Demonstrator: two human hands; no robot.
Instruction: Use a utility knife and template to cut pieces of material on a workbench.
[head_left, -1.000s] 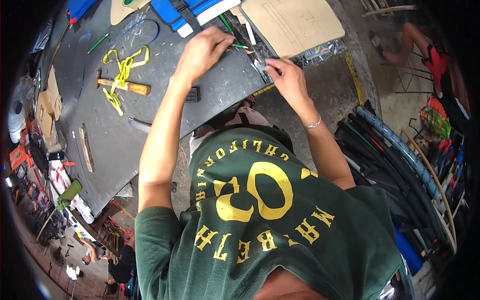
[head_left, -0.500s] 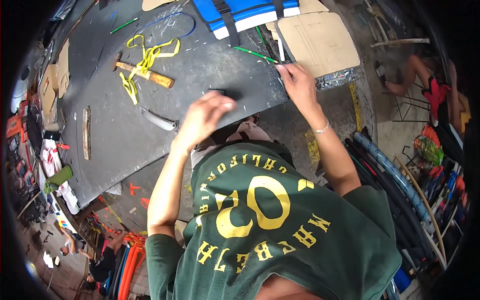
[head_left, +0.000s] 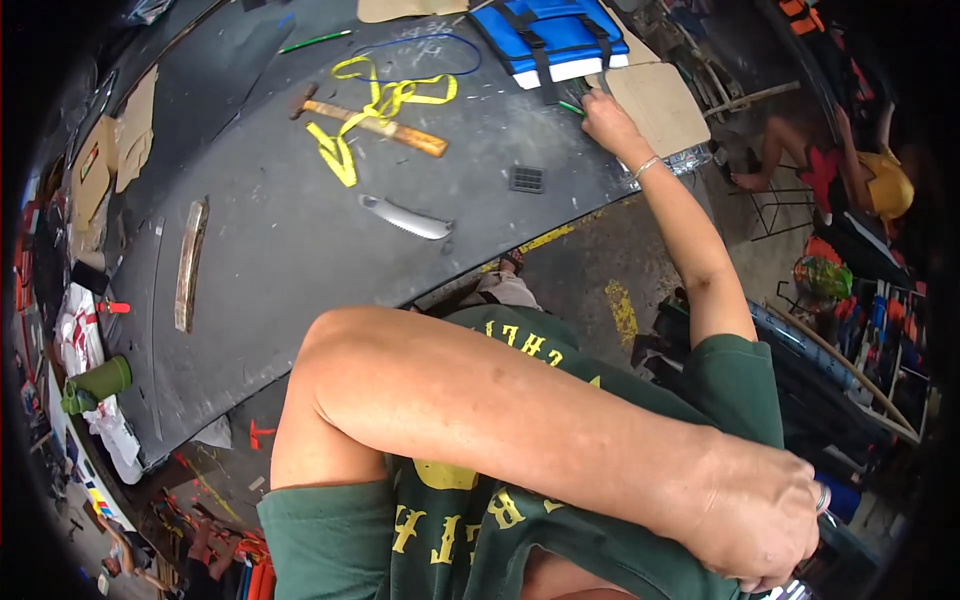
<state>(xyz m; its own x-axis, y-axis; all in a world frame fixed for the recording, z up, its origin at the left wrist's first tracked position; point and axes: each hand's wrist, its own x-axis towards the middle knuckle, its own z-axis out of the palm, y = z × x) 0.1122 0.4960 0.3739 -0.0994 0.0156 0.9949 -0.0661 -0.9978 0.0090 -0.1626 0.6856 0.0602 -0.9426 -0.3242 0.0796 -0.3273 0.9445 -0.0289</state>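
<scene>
My left arm bends across my chest. My left hand (head_left: 755,515) is at the lower right by my right shoulder, its fingers curled in and a ring on one. Whatever those fingers hold, if anything, is hidden. My right hand (head_left: 612,125) reaches to the table's right side, just below a blue bag (head_left: 560,45) with black straps. Its fingers are closed at the end of a green pencil (head_left: 571,108). Nearer me on the table lie a small black slotted plastic piece (head_left: 527,180) and a curved serrated blade (head_left: 405,217).
A hammer (head_left: 380,125) lies tangled with yellow webbing (head_left: 345,165) on the dark table (head_left: 290,240). Another green pencil (head_left: 315,42), a wooden strip (head_left: 190,265) and cardboard (head_left: 660,100) are there too. A person (head_left: 780,150) sits at the right; rolls of material stand below.
My left hand has left the table and swung across my chest to the lower right, uncovering the black slotted piece. My right hand has moved farther forward, toward the blue bag.
</scene>
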